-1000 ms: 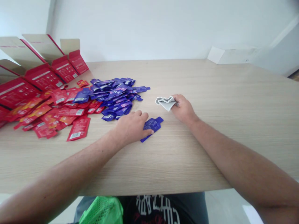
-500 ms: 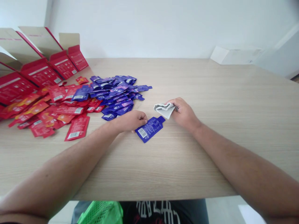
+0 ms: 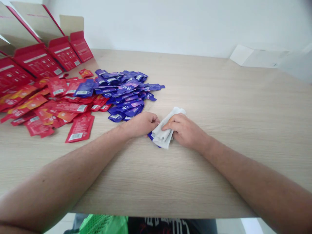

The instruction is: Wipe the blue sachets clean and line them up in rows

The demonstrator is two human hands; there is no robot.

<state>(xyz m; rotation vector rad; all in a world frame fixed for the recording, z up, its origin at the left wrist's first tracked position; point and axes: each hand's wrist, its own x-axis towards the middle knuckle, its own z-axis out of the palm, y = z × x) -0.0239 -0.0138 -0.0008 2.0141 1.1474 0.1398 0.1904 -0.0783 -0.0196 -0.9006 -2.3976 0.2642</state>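
Note:
In the head view, a folded white cloth [image 3: 163,136] lies over a blue pouch [image 3: 150,136], of which only the lower left edge shows. My right hand [image 3: 184,130] is closed on the cloth and presses it against the pouch. My left hand [image 3: 143,124] pinches the pouch at its left side, its fingertips partly hidden beside the cloth. Just beyond my left hand lies a heap of blue pouches [image 3: 126,94]. Farther left, red pouches [image 3: 65,105] are piled up, and a single red pouch [image 3: 80,128] rests at the near edge of that pile.
Red cartons [image 3: 39,60] with raised flaps stand in a row at the back left. A white box [image 3: 260,58] sits at the back right against the wall. Green mesh [image 3: 104,224] hangs below the front edge of the wooden table [image 3: 231,104].
My right hand has brought the cloth left and down onto the blue pouch, covering most of it. My left hand still holds the pouch. The camera view has shifted slightly.

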